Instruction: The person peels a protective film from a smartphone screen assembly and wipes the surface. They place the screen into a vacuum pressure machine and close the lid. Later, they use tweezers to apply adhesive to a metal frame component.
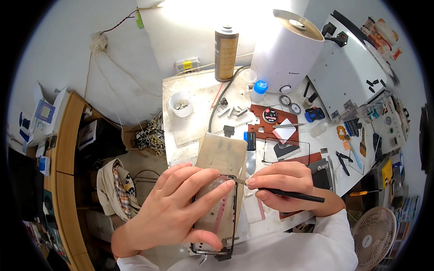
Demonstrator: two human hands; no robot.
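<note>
My left hand [187,198] lies spread over a thin black phone frame [235,212], its fingertips against the frame's upper end. This frame rests on a worn flat metal plate [220,151] in front of me. In my right hand [287,185] is a slim knife [296,194] with a black handle, pinched close to its metal blade. The blade's tip meets the upper right corner of the frame, right by my left index fingertip. My left palm and fingers hide much of the frame's left side.
Beyond the plate stand a spray can [226,54], a white cylindrical appliance [287,52] and a blue-capped bottle [258,90]. A white cup [181,104] sits left. Right of the plate lie a reddish mat [289,135], an empty black frame [309,151] and pliers [343,162].
</note>
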